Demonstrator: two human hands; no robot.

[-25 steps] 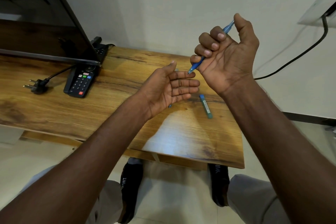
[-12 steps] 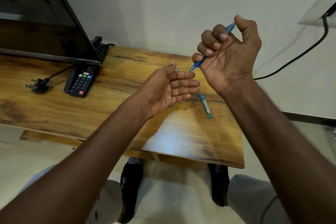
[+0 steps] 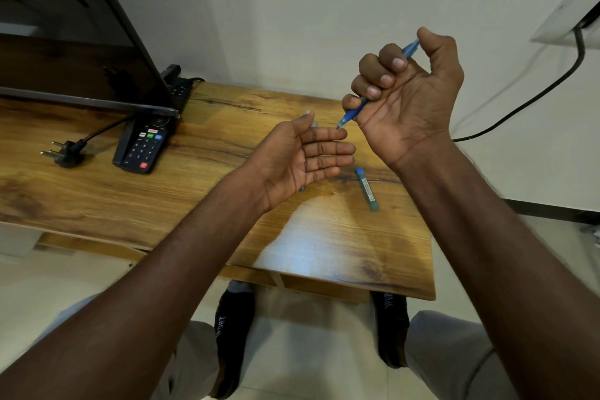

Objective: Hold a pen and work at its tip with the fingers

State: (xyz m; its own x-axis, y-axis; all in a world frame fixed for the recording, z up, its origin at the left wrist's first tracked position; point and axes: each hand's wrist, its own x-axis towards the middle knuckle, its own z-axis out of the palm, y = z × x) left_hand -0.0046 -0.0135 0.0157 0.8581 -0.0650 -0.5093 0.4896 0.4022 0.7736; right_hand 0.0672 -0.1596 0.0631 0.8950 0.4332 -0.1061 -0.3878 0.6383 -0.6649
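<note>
Gripping a blue pen [image 3: 352, 112] in a curled fist, a person's right hand [image 3: 406, 97] holds it raised above the far right part of a wooden desk [image 3: 201, 204], thumb pressed on the upper end and the tip angled down just beside the forefinger of the left hand [image 3: 302, 159]. That left hand lies palm up with fingers straight and together, holding nothing. Under it a thin object shows only in part, too hidden to identify. A small blue-capped tube [image 3: 367, 189] lies on the desk just right of the fingertips. Further left sit a black remote control [image 3: 143, 146] and a loose plug [image 3: 66, 151], below the edge of a dark screen [image 3: 65, 52].
</note>
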